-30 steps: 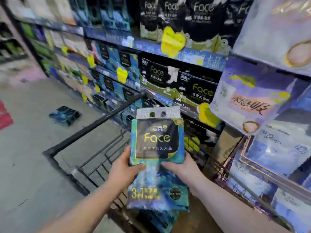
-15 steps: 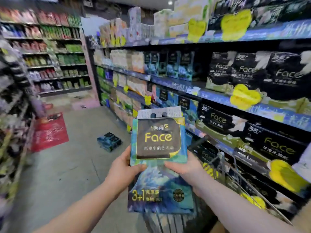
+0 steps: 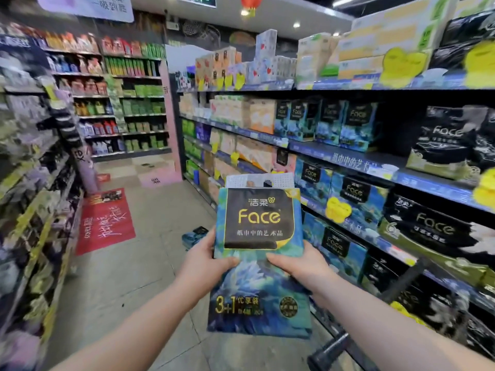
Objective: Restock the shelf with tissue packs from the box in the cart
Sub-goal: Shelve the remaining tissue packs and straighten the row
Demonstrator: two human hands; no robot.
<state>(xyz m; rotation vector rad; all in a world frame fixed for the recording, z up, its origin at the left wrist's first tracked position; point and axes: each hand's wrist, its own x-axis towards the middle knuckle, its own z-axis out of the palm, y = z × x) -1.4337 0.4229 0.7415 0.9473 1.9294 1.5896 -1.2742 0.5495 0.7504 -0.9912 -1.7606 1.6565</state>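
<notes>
**Tissue pack held up in store aisle**

Gripped upright at chest height between both bare hands: a blue-green tissue pack (image 3: 259,253) with a black "Face" label and "3+1" printed near its lower edge. Left hand (image 3: 206,259) clamped on the pack's left edge, thumb laid across the front. Right hand (image 3: 297,263) clamped on the right edge, thumb likewise on the front, fingers hidden behind. White perforated handle strip standing clear at the top of the pack.

Held out over the aisle floor, just left of the shelf (image 3: 348,156) along the right side, not touching it. Stocked there on several levels: matching blue-green packs and black "Face" packs, with yellow price tags (image 3: 338,208) hanging from the shelf edges. Visible at lower right, a dark cart bar (image 3: 328,349), blurred. Lying on the floor beyond the hands, partly hidden by the left one, another blue pack (image 3: 194,235). Further left on the floor, a red mat (image 3: 105,220).
</notes>
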